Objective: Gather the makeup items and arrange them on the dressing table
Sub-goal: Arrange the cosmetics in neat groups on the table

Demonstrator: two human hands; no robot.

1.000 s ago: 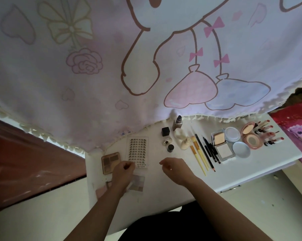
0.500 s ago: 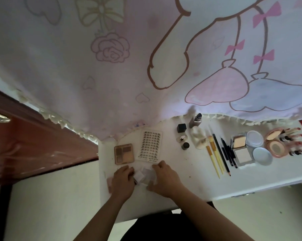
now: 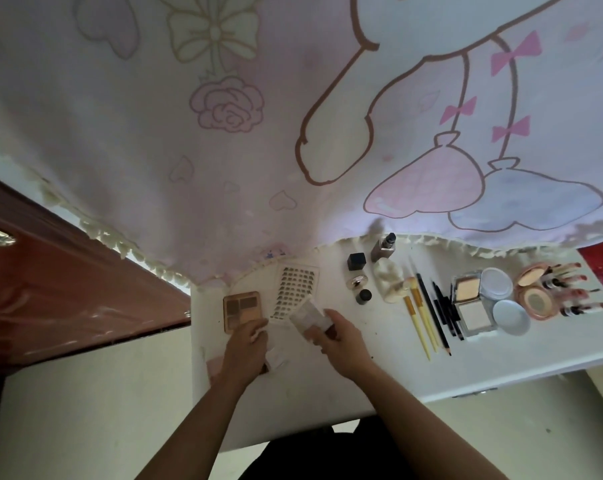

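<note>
My right hand (image 3: 343, 342) grips a clear, pale palette case (image 3: 307, 318) and holds it tilted just above the white dressing table (image 3: 328, 393). To its left, the curled fingers of my left hand (image 3: 246, 346) lie over a small pale case (image 3: 276, 359) that pokes out beneath the palm. A brown eyeshadow palette (image 3: 242, 310) and a sheet of small stickers (image 3: 295, 292) lie just beyond both hands.
Further right lie a black cube (image 3: 356, 261), a foundation bottle (image 3: 383, 249), yellow brushes (image 3: 419, 317), black pencils (image 3: 442, 306), square compacts (image 3: 468, 299), a pink compact (image 3: 535, 299) and lipsticks (image 3: 570, 289). A cartoon-print curtain (image 3: 293, 133) overhangs the back edge. A brown door (image 3: 68, 289) stands left.
Both hands came down to the clear palette case near the front left. My right hand has now lifted and tilted it. My head turned left.
</note>
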